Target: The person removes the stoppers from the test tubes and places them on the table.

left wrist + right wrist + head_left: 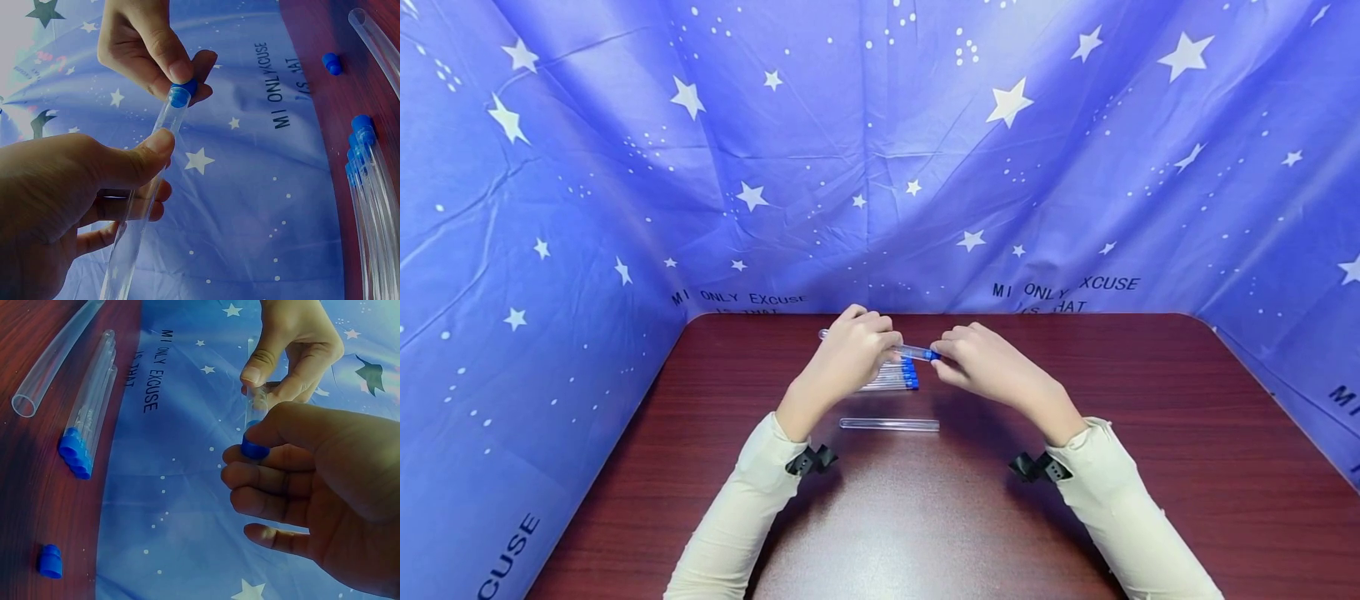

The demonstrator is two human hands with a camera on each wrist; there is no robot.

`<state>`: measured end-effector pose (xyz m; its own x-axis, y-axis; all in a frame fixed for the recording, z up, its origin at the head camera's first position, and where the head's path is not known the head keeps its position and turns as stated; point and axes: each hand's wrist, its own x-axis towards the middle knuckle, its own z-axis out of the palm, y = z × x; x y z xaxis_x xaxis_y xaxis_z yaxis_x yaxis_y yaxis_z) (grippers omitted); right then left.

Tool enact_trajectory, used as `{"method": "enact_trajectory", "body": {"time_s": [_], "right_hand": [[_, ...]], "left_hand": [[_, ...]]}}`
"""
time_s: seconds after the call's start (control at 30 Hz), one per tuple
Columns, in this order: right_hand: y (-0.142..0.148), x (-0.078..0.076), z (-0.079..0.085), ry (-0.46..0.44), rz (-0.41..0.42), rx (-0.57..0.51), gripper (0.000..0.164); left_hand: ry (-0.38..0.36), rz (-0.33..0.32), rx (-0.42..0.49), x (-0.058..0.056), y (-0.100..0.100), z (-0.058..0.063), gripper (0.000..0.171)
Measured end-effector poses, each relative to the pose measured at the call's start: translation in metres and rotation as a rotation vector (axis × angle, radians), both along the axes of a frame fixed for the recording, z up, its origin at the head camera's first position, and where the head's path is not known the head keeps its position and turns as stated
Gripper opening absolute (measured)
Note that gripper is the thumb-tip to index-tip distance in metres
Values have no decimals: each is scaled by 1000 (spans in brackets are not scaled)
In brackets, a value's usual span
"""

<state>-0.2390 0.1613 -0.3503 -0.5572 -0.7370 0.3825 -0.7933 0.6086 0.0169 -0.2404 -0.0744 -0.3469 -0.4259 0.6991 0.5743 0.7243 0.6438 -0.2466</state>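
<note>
Toward twelve o'clock of the table point(1157, 483) are the left hand point(852, 350), right hand point(988, 360) and capped tubes point(889, 381); at their six, an uncapped tube point(889, 425). The left grips another tube point(122, 262), the right its cap point(179, 96). A loose cap point(332, 64) sits at two in left wrist view.

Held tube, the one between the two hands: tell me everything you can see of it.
The held tube is slim, straight and clear, of glass or plastic, with a rounded far end. A blue cap sits at its mouth, the lower part inside; whether it is fully seated is hard to tell. The left hand grips the tube near that mouth, and the right hand pinches the cap. It is raised above the table.
</note>
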Motion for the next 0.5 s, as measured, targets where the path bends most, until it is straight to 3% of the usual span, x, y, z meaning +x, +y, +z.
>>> {"method": "enact_trajectory", "body": {"time_s": [0.5], "right_hand": [[3, 2, 5, -160, -20, -32, 9]], "left_hand": [[56, -36, 55, 0, 0, 2, 21]]}}
